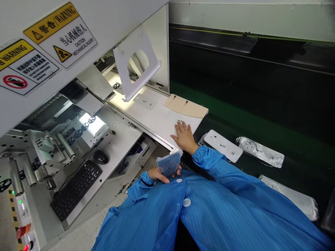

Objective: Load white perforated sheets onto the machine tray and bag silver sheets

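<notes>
Close to my body, my left hand (159,176) is closed around a stack of thin, translucent bluish plastic sheets (169,164). My right hand (185,136) lies palm down with its fingers spread at the near end of the white work surface (146,113). Small dark print shows just beyond its fingertips; whether a sheet lies under the palm I cannot tell. Beyond that hand sits a beige curved-edge plate (187,106) with two dark fasteners. Farther up the surface lies a phone-sized clear film (147,101) with printed marks, near a lit area.
White printed phone-shaped sheets (223,145) lie stacked to the right on a dark conveyor (251,90), beside a speckled stack (260,151) and a wrapped one (290,197). A white bracket (117,64) hangs over the surface. At left are a keyboard (75,188), mouse (101,157) and metal rollers (65,146).
</notes>
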Action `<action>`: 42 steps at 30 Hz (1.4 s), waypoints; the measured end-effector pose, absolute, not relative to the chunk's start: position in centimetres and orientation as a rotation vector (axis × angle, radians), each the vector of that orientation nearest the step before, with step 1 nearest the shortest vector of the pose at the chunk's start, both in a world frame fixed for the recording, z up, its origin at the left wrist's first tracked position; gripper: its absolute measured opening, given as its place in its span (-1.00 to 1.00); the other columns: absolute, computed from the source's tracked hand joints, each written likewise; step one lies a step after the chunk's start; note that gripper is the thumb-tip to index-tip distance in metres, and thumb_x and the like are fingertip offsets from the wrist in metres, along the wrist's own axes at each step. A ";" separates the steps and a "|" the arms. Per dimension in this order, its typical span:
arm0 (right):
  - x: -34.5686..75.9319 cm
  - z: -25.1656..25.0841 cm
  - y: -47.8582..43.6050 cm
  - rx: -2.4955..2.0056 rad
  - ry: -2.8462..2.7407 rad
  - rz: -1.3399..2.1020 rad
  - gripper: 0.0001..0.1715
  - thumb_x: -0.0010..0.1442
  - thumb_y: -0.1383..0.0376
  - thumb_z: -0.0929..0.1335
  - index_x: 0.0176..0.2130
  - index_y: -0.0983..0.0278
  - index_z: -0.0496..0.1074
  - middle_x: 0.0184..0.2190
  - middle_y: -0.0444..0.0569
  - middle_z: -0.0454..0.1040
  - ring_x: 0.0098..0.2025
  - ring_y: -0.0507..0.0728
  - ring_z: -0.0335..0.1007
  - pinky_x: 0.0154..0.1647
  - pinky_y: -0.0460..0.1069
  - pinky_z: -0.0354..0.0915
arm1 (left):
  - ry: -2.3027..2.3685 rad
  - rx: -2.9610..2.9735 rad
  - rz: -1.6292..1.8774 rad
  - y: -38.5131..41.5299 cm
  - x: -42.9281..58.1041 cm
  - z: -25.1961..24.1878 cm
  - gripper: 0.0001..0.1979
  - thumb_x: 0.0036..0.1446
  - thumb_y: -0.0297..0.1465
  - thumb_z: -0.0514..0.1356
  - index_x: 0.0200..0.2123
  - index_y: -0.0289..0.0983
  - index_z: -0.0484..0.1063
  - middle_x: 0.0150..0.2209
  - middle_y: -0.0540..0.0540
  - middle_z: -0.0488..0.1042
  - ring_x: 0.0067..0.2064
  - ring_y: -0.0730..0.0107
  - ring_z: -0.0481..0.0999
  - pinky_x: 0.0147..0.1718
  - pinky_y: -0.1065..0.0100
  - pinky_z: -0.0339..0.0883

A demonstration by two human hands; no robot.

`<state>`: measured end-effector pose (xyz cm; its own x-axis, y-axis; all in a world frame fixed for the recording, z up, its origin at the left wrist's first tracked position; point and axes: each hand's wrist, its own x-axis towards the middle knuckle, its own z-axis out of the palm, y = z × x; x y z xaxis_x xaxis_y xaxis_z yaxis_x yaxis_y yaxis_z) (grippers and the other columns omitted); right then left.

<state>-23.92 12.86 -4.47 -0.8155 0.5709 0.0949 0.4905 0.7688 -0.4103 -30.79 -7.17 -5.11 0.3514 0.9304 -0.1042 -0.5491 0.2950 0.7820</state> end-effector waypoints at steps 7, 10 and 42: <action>-21.1 0.8 13.0 -0.613 -2.655 0.898 -0.50 0.38 0.10 0.12 -0.01 0.33 0.45 -0.01 0.17 0.47 0.00 0.23 0.39 0.06 0.17 0.31 | 0.637 0.705 1.090 -6.8 -31.0 -4.3 -0.21 -0.33 -0.25 0.46 0.05 -0.25 0.33 -0.18 -0.15 0.39 -0.11 0.23 0.36 -0.21 0.28 0.19; -19.0 5.1 13.4 -0.309 -2.653 1.228 -0.54 0.32 0.01 0.23 -0.02 0.26 0.44 -0.17 0.01 0.52 -0.29 0.06 0.44 -0.29 -0.04 0.40 | 0.617 0.684 1.057 -6.2 -31.3 -3.9 -0.21 -0.32 -0.36 0.46 0.07 -0.28 0.34 -0.17 -0.15 0.41 -0.16 0.28 0.37 -0.23 0.31 0.20; -5.4 15.0 12.2 0.026 -2.548 1.283 -0.71 0.31 0.19 0.24 -0.38 0.28 0.36 -0.45 -0.05 0.39 -0.41 0.04 0.30 -0.42 -0.05 0.26 | 0.339 0.630 1.083 -4.3 -17.4 -0.5 0.25 -0.46 0.29 0.27 0.23 -0.37 0.17 0.06 -0.41 0.35 0.14 -0.14 0.30 -0.17 0.17 0.38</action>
<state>-5.38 12.18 15.03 -0.9585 0.1124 0.2621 -0.1437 0.6035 -0.7843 -17.43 -4.26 -0.51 0.4414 0.8962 0.0442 -0.7110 0.3192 0.6265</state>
